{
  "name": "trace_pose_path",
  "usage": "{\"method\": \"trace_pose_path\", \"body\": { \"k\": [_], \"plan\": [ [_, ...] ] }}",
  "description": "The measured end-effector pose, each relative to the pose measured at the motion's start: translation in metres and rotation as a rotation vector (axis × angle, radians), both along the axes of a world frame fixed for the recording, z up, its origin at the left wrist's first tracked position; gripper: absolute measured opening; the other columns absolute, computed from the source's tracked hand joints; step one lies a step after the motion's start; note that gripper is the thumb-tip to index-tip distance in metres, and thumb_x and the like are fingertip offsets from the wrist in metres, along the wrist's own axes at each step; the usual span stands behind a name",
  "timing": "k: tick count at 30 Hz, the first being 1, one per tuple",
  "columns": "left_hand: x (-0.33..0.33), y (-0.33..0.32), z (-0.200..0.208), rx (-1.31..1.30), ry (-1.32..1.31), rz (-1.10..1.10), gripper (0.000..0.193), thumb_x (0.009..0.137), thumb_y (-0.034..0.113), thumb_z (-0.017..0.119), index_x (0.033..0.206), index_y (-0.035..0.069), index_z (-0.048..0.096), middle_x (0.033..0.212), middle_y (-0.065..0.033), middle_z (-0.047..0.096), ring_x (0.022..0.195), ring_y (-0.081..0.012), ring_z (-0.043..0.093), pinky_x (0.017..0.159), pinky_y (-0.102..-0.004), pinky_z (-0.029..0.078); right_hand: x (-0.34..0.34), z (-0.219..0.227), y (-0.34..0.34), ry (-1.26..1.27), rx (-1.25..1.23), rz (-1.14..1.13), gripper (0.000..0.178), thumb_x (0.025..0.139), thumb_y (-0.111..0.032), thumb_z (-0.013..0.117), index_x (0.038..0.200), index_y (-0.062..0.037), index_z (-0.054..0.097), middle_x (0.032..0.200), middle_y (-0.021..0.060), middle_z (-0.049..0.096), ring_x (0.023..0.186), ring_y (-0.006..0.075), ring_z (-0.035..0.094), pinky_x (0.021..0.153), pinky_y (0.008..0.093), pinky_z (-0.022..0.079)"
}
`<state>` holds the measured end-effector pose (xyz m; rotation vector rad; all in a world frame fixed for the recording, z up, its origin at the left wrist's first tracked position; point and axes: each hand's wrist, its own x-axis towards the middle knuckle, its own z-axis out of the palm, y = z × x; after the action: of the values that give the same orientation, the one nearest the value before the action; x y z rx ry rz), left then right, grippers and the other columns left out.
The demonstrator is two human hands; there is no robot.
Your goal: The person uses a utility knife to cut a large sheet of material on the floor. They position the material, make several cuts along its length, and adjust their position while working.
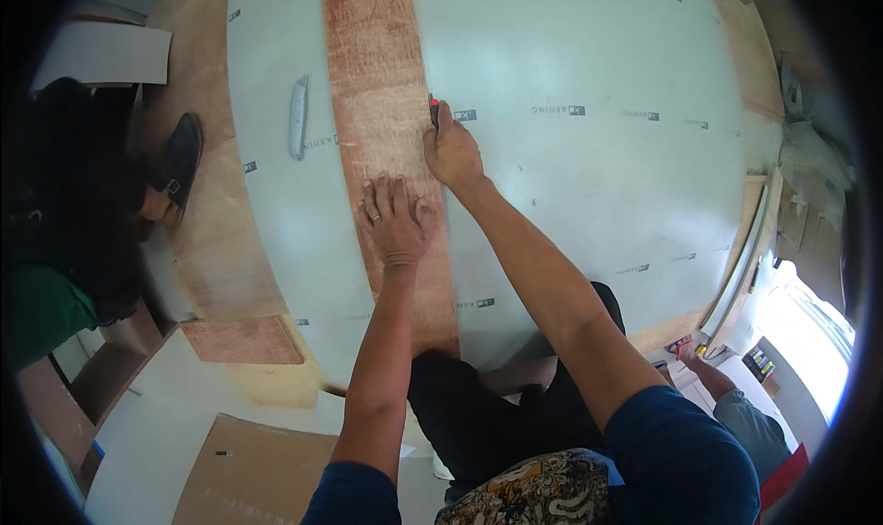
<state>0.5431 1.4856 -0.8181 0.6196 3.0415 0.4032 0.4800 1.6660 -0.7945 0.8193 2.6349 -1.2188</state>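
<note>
A long reddish-brown plywood strip [368, 83] lies across a large pale green film-covered sheet [589, 56]. My left hand [397, 221] presses flat on the strip with its fingers spread. At the strip's right edge, my right hand [453, 152] is closed round a red and black utility knife [435, 111]. The knife's tip is at the edge between strip and sheet; its blade is too small to make out. Left of the strip, a grey utility knife [298, 118] rests on the sheet, apart from both hands.
A person in dark clothes with a black shoe [182, 161] is at the left edge. Another person's arm [713, 378] shows at lower right. Near the lower left lie a small plywood piece [241, 341] and brown cardboard [248, 474]. Long boards [740, 253] lie at the right.
</note>
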Motion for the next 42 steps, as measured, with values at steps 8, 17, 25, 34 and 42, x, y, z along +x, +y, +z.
{"method": "trace_pose_path", "body": {
  "k": [8, 17, 25, 34, 42],
  "plan": [
    [-0.001, 0.007, 0.001, -0.042, 0.003, -0.005, 0.06, 0.096, 0.042, 0.058, 0.146, 0.01, 0.057, 0.16, -0.0168, 0.044, 0.156, -0.0412, 0.029, 0.121, -0.0617, 0.022, 0.003, -0.007, 0.009, 0.017, -0.092, -0.033, 0.065, 0.104, -0.023, 0.047, 0.158, 0.0071, 0.029, 0.121, 0.0378, 0.063, 0.105, 0.0507, 0.067, 0.093, 0.0576, 0.054],
    [0.0, 0.007, 0.002, 0.01, -0.056, 0.013, 0.057, 0.099, 0.045, 0.055, 0.146, 0.012, 0.058, 0.163, -0.0154, 0.042, 0.158, -0.0415, 0.022, 0.123, -0.0638, 0.018, 0.004, -0.001, 0.0, 0.033, -0.02, -0.063, 0.059, 0.104, -0.022, 0.048, 0.154, 0.0065, 0.035, 0.113, 0.0398, 0.066, 0.101, 0.0526, 0.068, 0.09, 0.0576, 0.054],
    [-0.002, 0.003, -0.002, 0.002, 0.018, 0.0, 0.059, 0.096, 0.044, 0.058, 0.145, 0.011, 0.057, 0.159, -0.0163, 0.044, 0.155, -0.0427, 0.029, 0.121, -0.063, 0.022, -0.016, 0.014, 0.005, -0.147, 0.0, 0.124, 0.041, 0.103, -0.025, 0.05, 0.124, 0.0109, 0.046, 0.098, 0.0357, 0.07, 0.09, 0.0503, 0.072, 0.082, 0.0568, 0.058],
    [-0.002, 0.002, -0.002, -0.054, 0.043, -0.008, 0.059, 0.096, 0.043, 0.056, 0.145, 0.01, 0.056, 0.159, -0.0168, 0.043, 0.154, -0.0446, 0.029, 0.119, -0.0647, 0.024, -0.021, 0.026, 0.007, -0.291, -0.122, 0.044, 0.043, 0.1, -0.023, 0.052, 0.125, 0.0113, 0.044, 0.107, 0.0354, 0.071, 0.102, 0.0468, 0.073, 0.088, 0.0529, 0.059],
    [-0.002, 0.01, 0.002, -0.06, -0.053, 0.0, 0.061, 0.097, 0.045, 0.054, 0.148, 0.011, 0.052, 0.161, -0.0173, 0.039, 0.156, -0.0442, 0.025, 0.12, -0.0663, 0.022, -0.004, 0.015, -0.001, -0.277, -0.078, 0.028, 0.042, 0.102, -0.024, 0.051, 0.122, 0.0114, 0.041, 0.103, 0.0368, 0.07, 0.1, 0.051, 0.071, 0.086, 0.0581, 0.057]
  ]
}}
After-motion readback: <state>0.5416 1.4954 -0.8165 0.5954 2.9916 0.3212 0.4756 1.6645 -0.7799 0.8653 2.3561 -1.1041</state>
